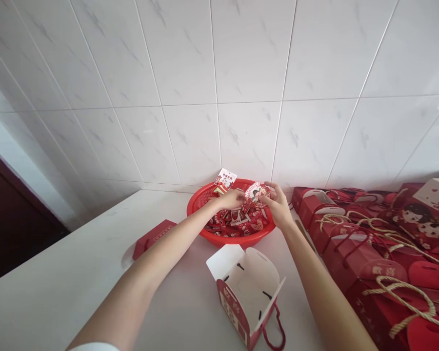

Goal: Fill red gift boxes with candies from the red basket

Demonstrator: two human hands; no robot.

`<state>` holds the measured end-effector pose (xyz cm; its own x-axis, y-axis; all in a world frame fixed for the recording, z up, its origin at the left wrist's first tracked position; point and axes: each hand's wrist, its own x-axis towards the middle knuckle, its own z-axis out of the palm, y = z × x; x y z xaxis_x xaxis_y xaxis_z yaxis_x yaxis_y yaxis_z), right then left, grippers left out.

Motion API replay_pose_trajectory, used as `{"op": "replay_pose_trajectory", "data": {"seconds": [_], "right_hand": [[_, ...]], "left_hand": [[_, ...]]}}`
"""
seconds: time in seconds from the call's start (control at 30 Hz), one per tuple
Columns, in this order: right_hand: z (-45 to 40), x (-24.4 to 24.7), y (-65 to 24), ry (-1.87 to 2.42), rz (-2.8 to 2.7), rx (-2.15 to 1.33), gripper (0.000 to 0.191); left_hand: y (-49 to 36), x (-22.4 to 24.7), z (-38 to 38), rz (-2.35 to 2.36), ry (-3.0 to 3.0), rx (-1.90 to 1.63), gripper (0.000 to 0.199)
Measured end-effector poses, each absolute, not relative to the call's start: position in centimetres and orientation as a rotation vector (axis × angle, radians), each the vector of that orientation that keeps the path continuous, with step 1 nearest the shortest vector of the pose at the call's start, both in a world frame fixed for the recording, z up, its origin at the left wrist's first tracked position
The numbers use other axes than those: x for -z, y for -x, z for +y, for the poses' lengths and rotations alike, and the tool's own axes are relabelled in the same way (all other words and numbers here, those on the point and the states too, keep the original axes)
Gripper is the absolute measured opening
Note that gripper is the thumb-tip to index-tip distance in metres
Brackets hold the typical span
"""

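Observation:
A red plastic basket (195, 201) full of small red-wrapped candies (237, 217) stands against the tiled wall. Over its right rim, my right hand (277, 202) pinches a round red-and-white card (256, 191) printed with cartoon figures. My left hand (233, 199) is over the middle of the basket, fingers closed near the card's left edge; what it holds, if anything, is hidden. Behind it, a white printed tag (227, 177) leans at the back rim. Between my forearms stands an open red gift box (234, 307) with a white inside and a dark red cord handle.
Many red gift boxes (384, 268) with rope handles are packed along the right side. A flat red box (153, 238) lies left of the basket, partly behind my left forearm. The white table (76, 273) meets the wall.

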<state>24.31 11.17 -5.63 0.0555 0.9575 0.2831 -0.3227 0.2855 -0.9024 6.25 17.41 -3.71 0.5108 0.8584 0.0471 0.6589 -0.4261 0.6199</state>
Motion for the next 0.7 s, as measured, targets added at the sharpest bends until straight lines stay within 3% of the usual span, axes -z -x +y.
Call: {"op": "replay_pose_trajectory", "data": {"seconds": [0.07, 0.17, 0.3, 0.47, 0.63, 0.7], "right_hand": [[11.3, 5.7, -24.3, 0.769, -1.059, -1.131, 0.057], [11.4, 5.7, -24.3, 0.764, -1.104, -1.118, 0.046], [11.2, 5.6, -24.3, 0.731, -1.129, -1.148, 0.035], [11.0, 5.4, -24.3, 0.721, -1.056, -1.158, 0.037], [11.0, 5.4, -24.2, 0.712, -1.042, -1.151, 0.034], [10.9, 5.4, -24.3, 0.714, -1.046, -1.146, 0.032]], "left_hand": [[-6.0, 4.4, 17.7, 1.286, -2.289, -0.257, 0.034], [-5.7, 5.1, 17.8, 1.349, -2.36, 0.005, 0.054], [-5.4, 5.3, 17.7, 1.378, -2.416, 0.2, 0.05], [-5.6, 5.1, 17.4, 1.348, -2.461, 0.268, 0.038], [-6.2, 5.0, 17.0, 1.349, -2.453, 0.225, 0.053], [-6.1, 5.0, 16.9, 1.365, -2.429, 0.189, 0.05]]}}
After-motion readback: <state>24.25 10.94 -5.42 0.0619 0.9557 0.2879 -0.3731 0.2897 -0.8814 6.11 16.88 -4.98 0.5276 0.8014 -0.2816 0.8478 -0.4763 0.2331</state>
